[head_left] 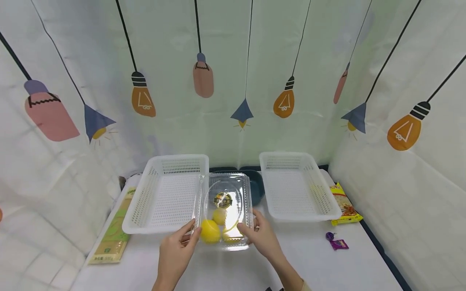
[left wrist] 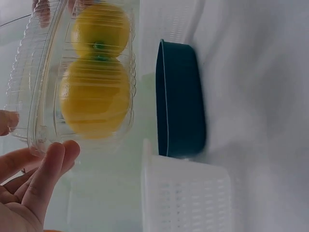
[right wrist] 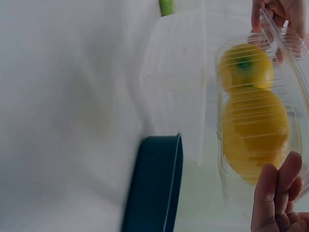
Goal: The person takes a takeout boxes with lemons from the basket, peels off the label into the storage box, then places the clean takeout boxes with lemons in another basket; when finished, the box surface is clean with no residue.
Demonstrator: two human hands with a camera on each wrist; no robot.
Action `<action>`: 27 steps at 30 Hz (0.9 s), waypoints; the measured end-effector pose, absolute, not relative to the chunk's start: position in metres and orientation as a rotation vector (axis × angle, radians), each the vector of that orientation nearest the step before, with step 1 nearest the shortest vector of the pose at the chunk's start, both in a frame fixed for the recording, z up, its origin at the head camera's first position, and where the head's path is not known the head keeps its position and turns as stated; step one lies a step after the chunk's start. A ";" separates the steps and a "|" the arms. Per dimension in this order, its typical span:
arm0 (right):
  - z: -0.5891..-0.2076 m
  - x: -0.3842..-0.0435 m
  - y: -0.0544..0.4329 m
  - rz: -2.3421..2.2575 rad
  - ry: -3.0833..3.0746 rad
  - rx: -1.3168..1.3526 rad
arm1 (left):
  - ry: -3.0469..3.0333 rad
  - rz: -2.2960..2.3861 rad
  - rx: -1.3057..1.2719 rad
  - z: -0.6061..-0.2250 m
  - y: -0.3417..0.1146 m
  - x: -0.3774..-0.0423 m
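A clear plastic clamshell box (head_left: 236, 190) with a dark round label is held up above the table, tilted. Inside it lie yellow lemons (head_left: 210, 231), which show through the ribbed plastic in both wrist views; two lemons (left wrist: 95, 96) stand out in the left one. My left hand (head_left: 179, 250) pinches the box's left edge between thumb and fingers. On the opposite side, my right hand (head_left: 263, 238) grips the edge, thumb over the top and fingers beneath. Whether the lid is fully closed I cannot tell.
White slotted baskets stand at the back, a left basket (head_left: 132, 218) and a right basket (head_left: 302, 218). Between them is a dark teal bin (head_left: 258, 188). A green-gold packet (head_left: 113, 234) lies far left. At right are a yellow snack bag (head_left: 346, 206) and purple-wrapped candies (head_left: 339, 244).
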State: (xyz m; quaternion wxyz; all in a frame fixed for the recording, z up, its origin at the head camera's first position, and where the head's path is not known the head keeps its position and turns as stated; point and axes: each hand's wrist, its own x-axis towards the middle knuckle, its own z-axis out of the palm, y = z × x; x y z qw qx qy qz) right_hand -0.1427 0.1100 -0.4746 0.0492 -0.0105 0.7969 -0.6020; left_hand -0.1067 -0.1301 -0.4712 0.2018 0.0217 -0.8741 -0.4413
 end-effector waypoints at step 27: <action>-0.518 -0.108 0.144 -1.590 2.550 0.105 | -2.622 -1.516 0.224 -0.521 -0.100 -0.089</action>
